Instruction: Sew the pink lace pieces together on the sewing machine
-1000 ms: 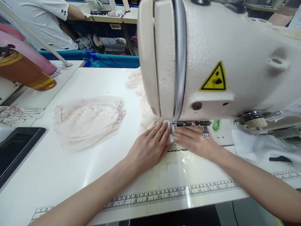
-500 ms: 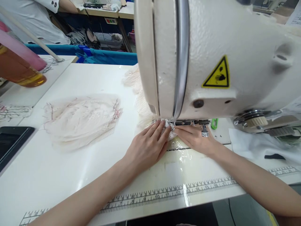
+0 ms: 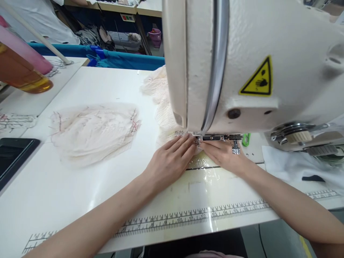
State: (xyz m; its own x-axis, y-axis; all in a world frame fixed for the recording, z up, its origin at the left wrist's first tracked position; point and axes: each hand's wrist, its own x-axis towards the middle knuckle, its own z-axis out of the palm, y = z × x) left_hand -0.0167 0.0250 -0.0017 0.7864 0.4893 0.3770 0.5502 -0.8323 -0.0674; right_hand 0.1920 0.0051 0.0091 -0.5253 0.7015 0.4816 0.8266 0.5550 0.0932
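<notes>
A pale, sheer lace fabric (image 3: 163, 111) runs along the left side of the sewing machine head (image 3: 199, 64) and in under its presser foot area. My left hand (image 3: 172, 157) lies flat on the fabric, fingers stretched out, tips just left of the needle area. My right hand (image 3: 225, 156) is on the other side, partly behind the metal attachment (image 3: 217, 137) with its knurled screw. Its thumb and forefinger come together at the fabric's edge; the fingertips are partly hidden. The stitching point itself is covered by the hands and machine.
Another gathered sheer piece (image 3: 95, 134) with red threads lies at left. A phone (image 3: 16, 157), an amber bottle (image 3: 25, 73) and a pink bottle (image 3: 29, 53) are further left. A green clip (image 3: 245, 139) and white cloth (image 3: 287, 165) lie right. A printed ruler (image 3: 174, 222) follows the front edge.
The camera view has shifted slightly, so the machine head appears further right. Both hands stay at the presser foot; my left fingertips sit slightly closer to it, covering more of the lace.
</notes>
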